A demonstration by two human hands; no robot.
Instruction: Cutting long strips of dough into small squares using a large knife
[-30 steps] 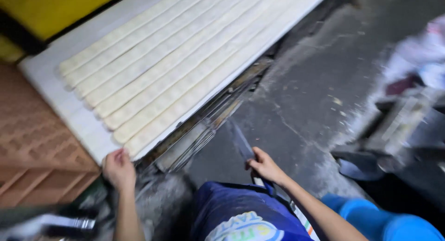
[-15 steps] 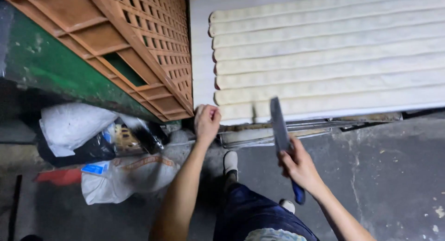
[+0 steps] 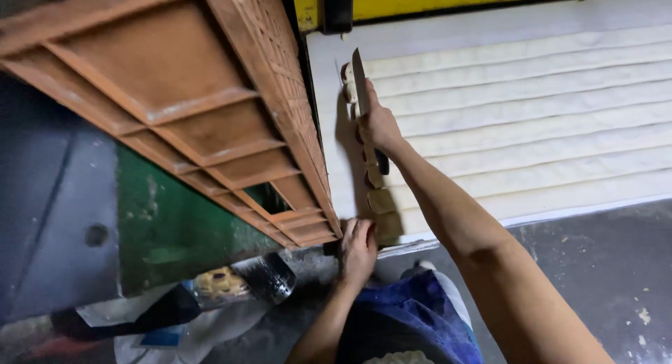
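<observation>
Right hand (image 3: 378, 122), arm outstretched, grips a knife (image 3: 360, 73) over dough strips (image 3: 532, 119); left hand (image 3: 358, 248) clasps the board edge (image 3: 399, 246).

White board (image 3: 329, 91) bears long dough strips (image 3: 532, 126).

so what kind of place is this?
Likely a small bakery or dough workshop: long dough strips laid on a white board, a knife in the right hand, orange plastic crates alongside.
</observation>
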